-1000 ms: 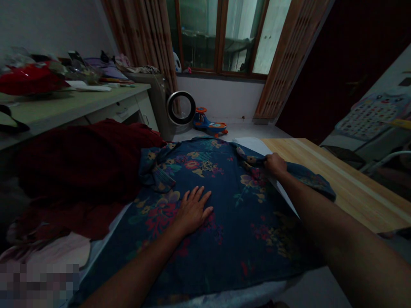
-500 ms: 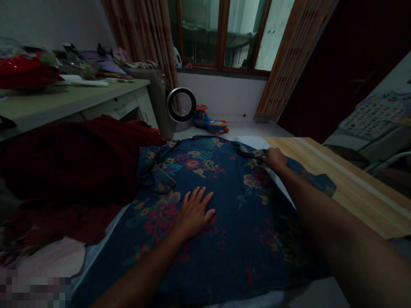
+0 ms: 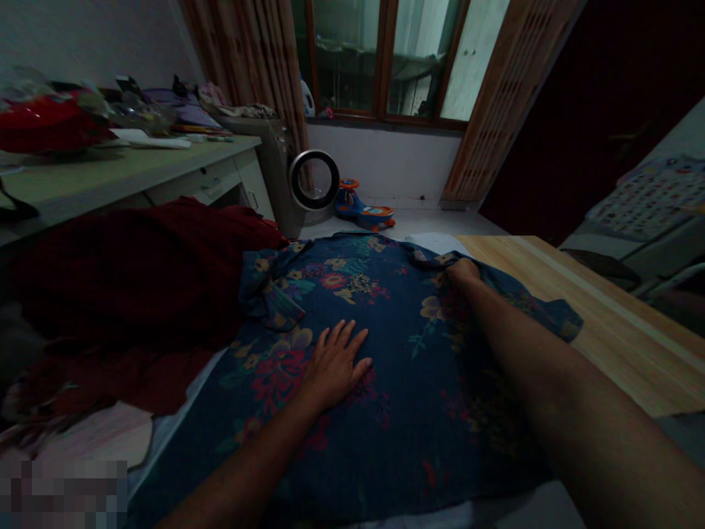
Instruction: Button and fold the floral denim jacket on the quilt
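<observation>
A dark blue floral garment lies spread flat in front of me on a white-covered surface. My left hand rests open on its middle, fingers stretched out and pressing the cloth. My right hand reaches to the far right part of the garment, near the shoulder and sleeve, with its fingers closed on a fold of the fabric. The sleeve drapes over onto the wooden board beside it.
A dark red cloth is heaped at the left. A light wooden tabletop lies on the right. A cluttered desk stands at the far left, a round fan and a toy car on the floor under the window.
My right hand has shifted slightly left and farther along the garment's shoulder, keeping hold of the fabric. My left hand has stayed pressed flat in the same place.
</observation>
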A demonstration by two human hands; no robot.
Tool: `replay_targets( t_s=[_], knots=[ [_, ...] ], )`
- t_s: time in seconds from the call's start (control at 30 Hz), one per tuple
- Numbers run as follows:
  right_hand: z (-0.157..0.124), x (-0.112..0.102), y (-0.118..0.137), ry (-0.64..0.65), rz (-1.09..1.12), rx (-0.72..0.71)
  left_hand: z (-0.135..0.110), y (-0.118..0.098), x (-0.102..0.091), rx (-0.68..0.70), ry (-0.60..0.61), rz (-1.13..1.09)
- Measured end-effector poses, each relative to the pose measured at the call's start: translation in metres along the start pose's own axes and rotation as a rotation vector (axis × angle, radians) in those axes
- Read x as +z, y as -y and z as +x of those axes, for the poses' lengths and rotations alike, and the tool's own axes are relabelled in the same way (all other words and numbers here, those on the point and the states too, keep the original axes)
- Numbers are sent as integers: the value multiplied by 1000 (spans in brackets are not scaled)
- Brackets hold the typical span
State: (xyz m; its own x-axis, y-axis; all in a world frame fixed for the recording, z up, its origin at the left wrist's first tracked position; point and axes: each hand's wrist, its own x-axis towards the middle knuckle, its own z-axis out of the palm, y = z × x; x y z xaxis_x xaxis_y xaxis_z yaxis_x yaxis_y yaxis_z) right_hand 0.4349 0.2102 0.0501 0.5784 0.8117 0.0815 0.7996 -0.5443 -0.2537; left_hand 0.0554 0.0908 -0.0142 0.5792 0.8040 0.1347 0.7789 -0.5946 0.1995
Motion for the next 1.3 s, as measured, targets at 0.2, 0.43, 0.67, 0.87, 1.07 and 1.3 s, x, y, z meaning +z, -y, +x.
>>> replay_targets(
  t_s=[0.2,0.43,0.67,0.87,1.07,1.3],
  knots=[
    [-25,6,0,10,-86,0,-1,0,0,-10,3,-7],
    [-35,7,-3,80,-137,-42,-1,0,0,-2,-14,-1],
    [-60,-6,0,-80,-284,-198,-1,2,4,6,-39,4],
    [-116,18,29,-50,-279,-412,-1,0,2,-4,-32,11],
    [-133,57,22,50,-182,-439,-1,-2,-1,-6,-23,11],
    [-149,52,21,58,-190,-383,-3,-1,-1,-12,-20,-2]
  ],
)
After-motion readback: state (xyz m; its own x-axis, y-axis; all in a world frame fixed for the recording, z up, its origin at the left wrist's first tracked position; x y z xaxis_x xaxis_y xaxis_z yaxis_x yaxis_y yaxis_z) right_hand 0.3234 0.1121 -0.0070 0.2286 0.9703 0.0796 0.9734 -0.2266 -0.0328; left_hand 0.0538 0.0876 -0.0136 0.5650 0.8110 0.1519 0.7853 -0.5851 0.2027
